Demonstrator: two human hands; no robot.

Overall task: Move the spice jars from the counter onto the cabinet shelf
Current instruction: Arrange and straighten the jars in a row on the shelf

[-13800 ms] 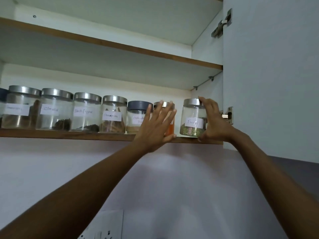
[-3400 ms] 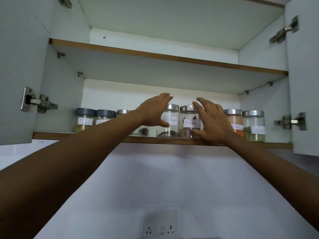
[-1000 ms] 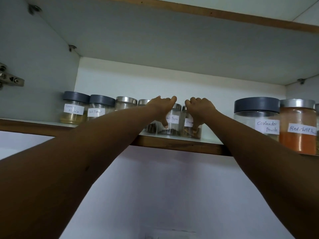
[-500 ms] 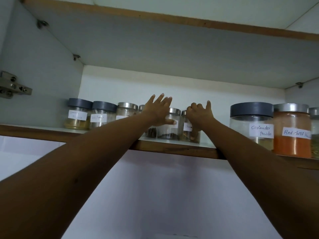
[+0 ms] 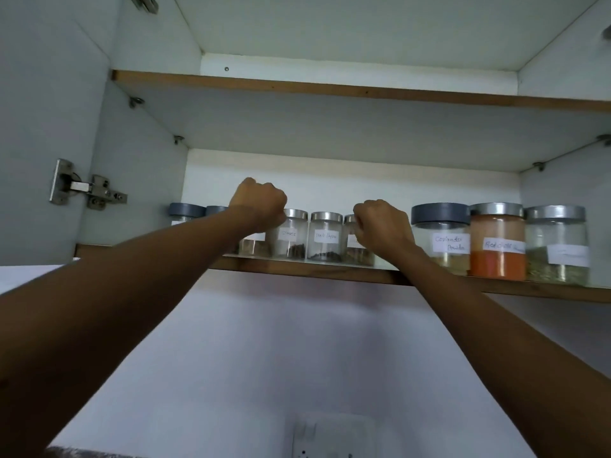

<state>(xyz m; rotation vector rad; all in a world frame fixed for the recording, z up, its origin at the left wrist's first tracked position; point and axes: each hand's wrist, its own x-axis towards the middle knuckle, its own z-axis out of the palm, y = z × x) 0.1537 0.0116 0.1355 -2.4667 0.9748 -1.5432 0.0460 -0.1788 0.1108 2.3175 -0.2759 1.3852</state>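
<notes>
Several labelled glass spice jars stand in a row on the lower cabinet shelf (image 5: pixel 297 270). My left hand (image 5: pixel 258 206) is a closed fist in front of the row, just left of the cloves jar (image 5: pixel 288 239); a jar (image 5: pixel 254 248) shows below my wrist. The black pepper jar (image 5: pixel 325 239) stands between my hands. My right hand (image 5: pixel 383 228) has its fingers curled in front of another jar (image 5: pixel 359 256), hiding most of it. Nearer the front edge on the right are the coriander powder jar (image 5: pixel 441 233), the red chilli powder jar (image 5: pixel 497 246) and a silver-lidded jar (image 5: pixel 557 247).
Two dark-lidded jars (image 5: pixel 185 213) stand at the shelf's left end. An upper shelf (image 5: pixel 330 91) runs above. The open left door (image 5: pixel 33 127) carries a metal hinge (image 5: pixel 86 190). A wall socket (image 5: pixel 330 438) sits below on the white wall.
Both hands have closed from spread fingers into fists and drawn slightly apart. The camera has pulled back and tilted up, showing more of the cabinet.
</notes>
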